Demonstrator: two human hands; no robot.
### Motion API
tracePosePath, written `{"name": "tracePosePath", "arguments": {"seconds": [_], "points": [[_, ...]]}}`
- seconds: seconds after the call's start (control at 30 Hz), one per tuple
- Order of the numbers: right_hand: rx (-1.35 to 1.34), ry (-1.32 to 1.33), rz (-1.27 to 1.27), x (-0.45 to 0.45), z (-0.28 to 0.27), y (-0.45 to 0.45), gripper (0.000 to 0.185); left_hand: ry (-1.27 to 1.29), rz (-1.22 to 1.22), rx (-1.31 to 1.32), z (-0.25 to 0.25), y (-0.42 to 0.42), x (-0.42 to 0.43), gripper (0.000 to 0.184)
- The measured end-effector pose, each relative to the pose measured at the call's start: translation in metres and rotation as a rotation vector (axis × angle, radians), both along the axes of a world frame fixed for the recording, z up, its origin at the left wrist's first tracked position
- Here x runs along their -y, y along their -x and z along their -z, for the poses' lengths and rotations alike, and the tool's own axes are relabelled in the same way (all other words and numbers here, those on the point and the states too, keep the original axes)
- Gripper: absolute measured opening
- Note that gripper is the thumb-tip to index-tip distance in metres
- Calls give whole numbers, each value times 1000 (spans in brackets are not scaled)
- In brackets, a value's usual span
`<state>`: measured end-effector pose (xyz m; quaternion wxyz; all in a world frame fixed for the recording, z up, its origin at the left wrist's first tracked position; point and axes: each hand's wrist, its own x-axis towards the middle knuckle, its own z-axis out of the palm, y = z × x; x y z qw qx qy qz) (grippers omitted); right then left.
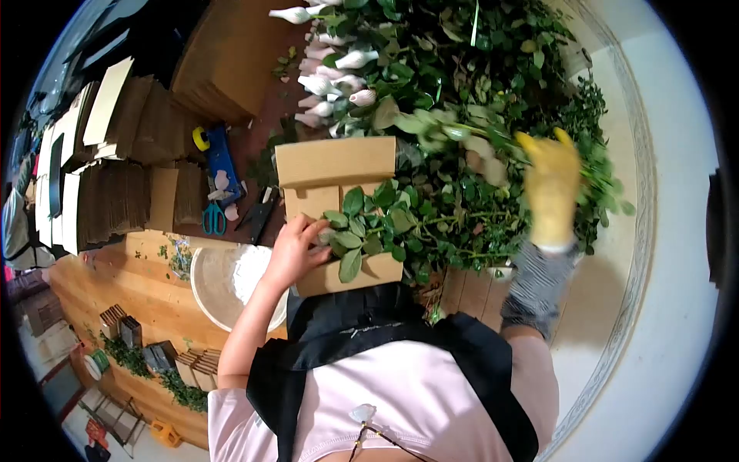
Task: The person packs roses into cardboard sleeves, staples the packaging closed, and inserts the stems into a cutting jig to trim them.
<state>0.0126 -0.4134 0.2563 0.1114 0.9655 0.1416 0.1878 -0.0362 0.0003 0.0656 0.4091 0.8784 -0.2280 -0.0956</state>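
The largest item is the heap of leafy stems (493,69), spread beyond the person's lap towards the right. Stacked cardboard (154,123) stands to the left. The folded cardboard sheet (336,163) lies directly before the person, with a raised flap at its far side and another at its near side. A round tub (202,289) sits just beside the left forearm.

The bare left hand (292,250) is at the cardboard's left part, fingers bent over the tip of the leafy sprays (351,239), which lie between the flaps, stems running right. The gloved right hand (553,181) is raised over the heap, thumb and a finger apart, near a blurred stem (454,129). Motion blur on the glove and leaves over the left fingertips mean neither hand's closure, nor any hold, can be told.

Pale flower heads (356,60) lie in a row at the heap's left edge. Teal scissors (215,219) rest nearer the tub.

On handling: the left fingers do best with light pressure, keeping the tips level without crushing them. Each stem is best carried by its stalk, lifted clear of tangled leaves, and laid parallel within the flaps.
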Motion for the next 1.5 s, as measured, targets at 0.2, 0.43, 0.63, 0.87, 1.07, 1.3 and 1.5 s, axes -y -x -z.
{"name": "tracePosePath", "arguments": {"seconds": [0.2,0.43,0.63,0.87,1.07,1.3,1.5], "points": [[118,-92,-18,27,-59,36,56,5,-12,27,3,1,0,48],[208,75,489,38,57,-19,80,-13,-1,30,6,3,0,50],[73,-628,258,-27,160,-59,51,-25,9,-76,1,5,4,51],[-300,-517,289,-71,176,-88,42,-67,-35,-119,4,6,4,49],[263,-226,377,-46,216,-144,37,-57,-21,-102,8,5,2,51],[225,-605,181,-33,143,-123,33,-52,10,-12,-2,0,2,48],[-246,-714,102,-19,82,-49,29,-8,-5,-2,6,2,-1,48]]}}
